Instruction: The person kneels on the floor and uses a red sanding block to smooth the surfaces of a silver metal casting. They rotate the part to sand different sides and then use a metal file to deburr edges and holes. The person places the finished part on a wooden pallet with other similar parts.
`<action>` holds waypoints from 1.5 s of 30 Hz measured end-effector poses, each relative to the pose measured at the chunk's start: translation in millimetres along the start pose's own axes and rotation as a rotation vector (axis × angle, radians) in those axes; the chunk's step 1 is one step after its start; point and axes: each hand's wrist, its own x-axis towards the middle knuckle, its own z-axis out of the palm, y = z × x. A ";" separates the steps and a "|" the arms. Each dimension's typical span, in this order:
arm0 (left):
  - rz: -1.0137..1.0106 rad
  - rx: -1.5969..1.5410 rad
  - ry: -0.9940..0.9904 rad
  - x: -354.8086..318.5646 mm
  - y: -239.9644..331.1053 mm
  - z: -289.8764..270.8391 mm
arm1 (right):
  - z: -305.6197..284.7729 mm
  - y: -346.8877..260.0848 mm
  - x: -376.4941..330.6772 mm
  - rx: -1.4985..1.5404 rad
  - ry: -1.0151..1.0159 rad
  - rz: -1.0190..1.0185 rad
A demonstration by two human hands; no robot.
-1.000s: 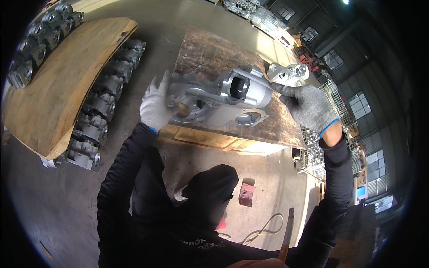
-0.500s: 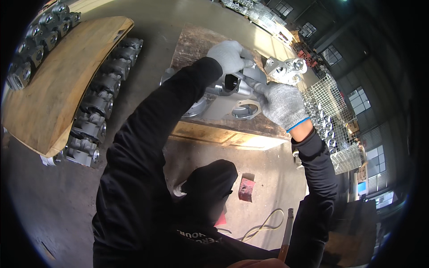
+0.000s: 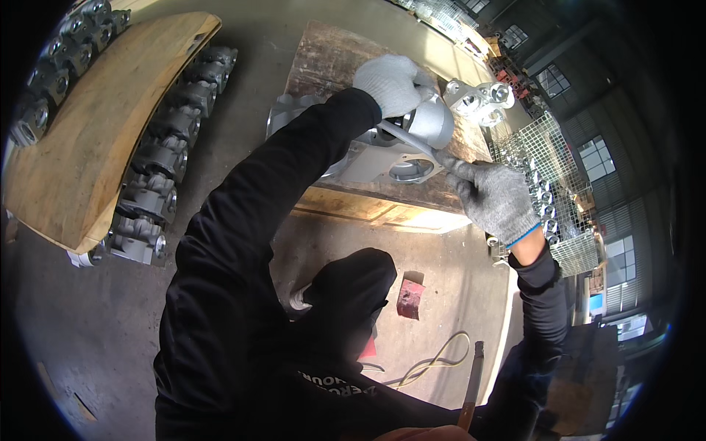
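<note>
A large silver-grey metal casting (image 3: 360,162) with round bores lies on a worn wooden block. My left hand (image 3: 390,84), in a light grey knit glove, is closed on the upper part of the casting. Its fingertips are partly hidden behind the metal. Beside the casting's right end is my right hand (image 3: 493,195), gloved in grey with a blue cuff. Its fingers close round one end of a slim grey bar-like tool (image 3: 408,138), which slants up and left across the casting toward a bore. What kind of tool it is, I cannot make out.
The wooden block (image 3: 323,55) has another bright casting (image 3: 482,101) at its right end. At left, several castings (image 3: 165,158) line up under and on a plywood board (image 3: 110,125). A wire mesh cage (image 3: 548,158) stands right. A red piece (image 3: 409,299) and a looped cable (image 3: 441,360) lie on the floor.
My right hand has drawn away to the right and down, showing more of the slim grey tool. My left hand stays on the casting. The whole view has shifted slightly.
</note>
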 end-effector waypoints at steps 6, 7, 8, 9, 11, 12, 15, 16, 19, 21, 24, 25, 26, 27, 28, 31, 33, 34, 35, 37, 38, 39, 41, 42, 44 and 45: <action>-0.022 -0.063 -0.005 2.9 -8.0 5.0 | 24.5 -2.6 0.6 -0.076 0.189 -0.130; -0.034 -0.018 0.007 4.0 -8.1 6.5 | 31.9 -2.7 -2.8 -0.103 0.171 -0.090; -0.031 0.012 0.009 4.2 -8.7 7.3 | 38.8 -3.4 -8.0 -0.144 0.165 -0.047; -0.057 0.090 0.001 3.8 -8.0 8.0 | 48.0 -4.7 -9.7 -0.062 0.171 -0.051; -0.066 0.043 0.000 2.9 -6.6 6.7 | 64.8 -7.9 -11.7 -0.068 0.406 -0.169; -0.054 0.003 -0.014 2.3 -5.4 5.9 | 72.7 -9.2 -12.8 -0.089 0.417 -0.181; -0.060 0.072 -0.041 2.4 -1.1 2.1 | 93.5 -11.2 -18.9 -0.268 0.431 -0.075; -0.084 0.096 -0.028 1.9 -0.1 1.5 | 99.5 -12.5 -22.1 -0.285 0.421 -0.056; -0.148 0.097 -0.056 0.2 0.8 4.5 | 116.3 -14.3 -19.8 -0.246 0.395 0.039; -0.116 0.047 -0.002 -0.6 -2.5 7.3 | 122.4 -17.0 -18.4 -0.180 0.440 0.017; -0.043 -0.038 0.001 3.2 -8.9 10.5 | 123.6 -19.7 -18.6 -0.098 0.465 0.009; -0.054 -0.010 -0.023 3.3 -10.3 11.5 | 123.3 -20.8 -19.9 -0.071 0.463 0.031; -0.056 0.010 -0.019 4.8 -10.9 11.7 | 122.8 -20.8 -20.4 -0.048 0.446 0.077; -0.049 -0.014 0.003 4.0 -11.3 12.5 | 122.4 -21.3 -21.9 -0.115 0.538 0.050; -0.057 0.014 0.030 4.5 -11.1 12.1 | 123.1 -21.1 -22.0 -0.100 0.464 0.095; -0.026 0.017 0.002 3.1 -9.8 9.9 | 128.3 -21.6 -20.7 0.066 0.475 0.003; -0.013 -0.010 0.006 1.8 -8.7 9.2 | 136.6 -22.3 -17.1 -0.007 0.535 -0.009; -0.016 -0.021 0.036 2.1 -8.8 7.9 | 141.1 -22.9 -13.3 0.000 0.489 0.001; -0.002 -0.040 0.054 0.4 -7.8 9.4 | 145.9 -23.4 -12.5 -0.022 0.504 0.064; -0.038 0.025 0.019 -0.4 -7.1 10.5 | 154.0 -24.2 -9.2 -0.064 0.397 0.155; -0.040 0.050 0.015 0.0 -6.3 10.9 | 156.7 -23.8 -8.4 -0.034 0.501 0.072; -0.078 0.009 0.013 0.5 -6.6 10.2 | 159.8 -24.2 -6.7 -0.008 0.564 0.026; -0.034 -0.029 0.054 2.2 -6.6 8.7 | 164.9 -23.4 -6.0 0.008 0.602 0.009; -0.049 -0.052 0.026 1.6 -6.7 7.7 | 168.2 -23.1 -3.6 0.009 0.611 0.011; -0.057 0.070 -0.001 3.5 -5.0 5.6 | 175.0 -22.8 -3.6 0.008 0.572 0.000; -0.089 0.137 -0.006 2.9 -3.9 5.8 | 178.6 -22.4 -5.6 -0.047 0.563 0.041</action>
